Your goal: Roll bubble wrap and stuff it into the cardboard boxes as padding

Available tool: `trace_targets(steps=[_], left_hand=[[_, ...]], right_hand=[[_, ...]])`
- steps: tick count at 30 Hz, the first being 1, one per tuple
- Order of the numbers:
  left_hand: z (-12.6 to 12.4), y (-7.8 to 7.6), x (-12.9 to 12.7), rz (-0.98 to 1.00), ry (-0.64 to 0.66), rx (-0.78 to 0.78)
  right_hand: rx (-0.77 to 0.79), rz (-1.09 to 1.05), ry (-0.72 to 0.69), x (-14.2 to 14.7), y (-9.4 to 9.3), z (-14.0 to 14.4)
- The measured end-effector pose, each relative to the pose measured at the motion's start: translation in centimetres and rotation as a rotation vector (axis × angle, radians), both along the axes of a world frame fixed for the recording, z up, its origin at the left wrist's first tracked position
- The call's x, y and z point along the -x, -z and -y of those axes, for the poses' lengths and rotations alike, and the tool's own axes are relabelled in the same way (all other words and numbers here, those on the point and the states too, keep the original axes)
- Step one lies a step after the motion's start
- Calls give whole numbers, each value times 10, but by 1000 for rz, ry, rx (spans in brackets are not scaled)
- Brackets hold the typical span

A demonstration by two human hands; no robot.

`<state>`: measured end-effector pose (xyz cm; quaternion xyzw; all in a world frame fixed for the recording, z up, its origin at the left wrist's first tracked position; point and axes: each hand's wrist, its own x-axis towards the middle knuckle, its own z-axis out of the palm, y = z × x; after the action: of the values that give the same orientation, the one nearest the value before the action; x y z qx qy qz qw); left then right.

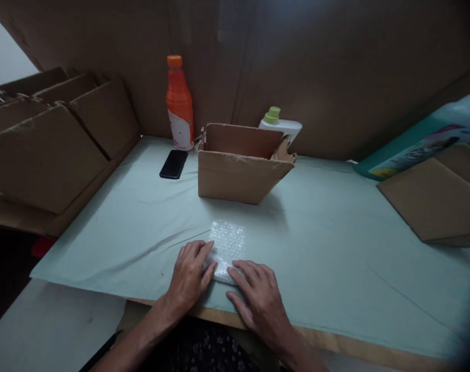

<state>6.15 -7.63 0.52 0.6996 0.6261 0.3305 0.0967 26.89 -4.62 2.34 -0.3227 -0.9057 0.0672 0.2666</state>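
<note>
Bubble wrap (227, 248), a small folded piece or a small wrapped parcel, lies flat on the pale green sheet that covers the counter (335, 243), near its front edge and right before the person. Both hands lie on its near end. The left hand (190, 276) rests palm down at its left corner, fingers spread flat and pressing the edge. The right hand (260, 294) does the same at the right corner, fingertips on the plastic. Neither grip closes around anything; the fingers lie open and only press down. Whether something sits inside the wrap cannot be told.

By the look of it the wrapping is being flattened or folded on the sheet and is not yet packed: beyond it stands a small cardboard box (240, 165) with its flaps open, well apart from the wrap, and its inside cannot be seen from here.

Farther back, a black phone (173, 164) lies left of the box, an orange bottle (179, 106) stands behind the phone, and a white bottle with a green cap (279, 124) shows behind the box. Flattened cartons (52, 139) lean at far left, and another carton (438, 199) lies at right.
</note>
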Motion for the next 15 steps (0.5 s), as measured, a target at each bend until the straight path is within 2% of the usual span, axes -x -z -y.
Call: trace_targets(steps=[2, 5, 8, 12, 15], left_hand=[[3, -5, 1, 33, 34, -41], [19, -14, 4, 116, 173, -21], [28, -16, 3, 170, 178, 50], [9, -6, 0, 71, 41, 55], [-10, -4, 0, -22, -46, 73]], right_hand=[[39, -22, 6, 3, 0, -3], [196, -105, -20, 2, -2, -8], [317, -126, -28, -3, -3, -11], [125, -116, 92, -5, -3, -11], [22, -50, 56, -2, -6, -10]])
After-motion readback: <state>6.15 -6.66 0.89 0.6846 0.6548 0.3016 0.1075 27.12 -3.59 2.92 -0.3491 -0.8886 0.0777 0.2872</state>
